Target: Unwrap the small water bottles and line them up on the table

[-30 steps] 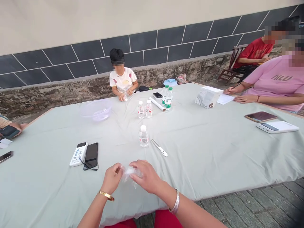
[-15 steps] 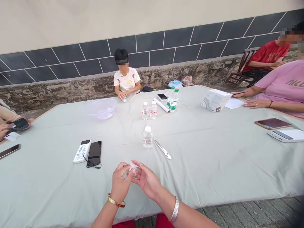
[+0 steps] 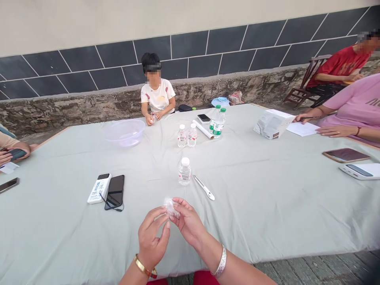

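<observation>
Right hand [image 3: 189, 222]: fingers [image 3: 181, 206] pinch a crumpled clear plastic scrap [image 3: 171, 208], its exact form hard to make out.
Left hand [image 3: 152, 238]: fingers [image 3: 153, 217] loosely open, scrap at 2 o'clock, just beside.

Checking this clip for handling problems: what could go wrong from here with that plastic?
The crumpled clear plastic, pinched by the right hand, might slip and be hard to spot on the pale green tablecloth. Reaching forward, the left hand could perhaps tip the upright water bottle or touch the slim metal tool.
</observation>
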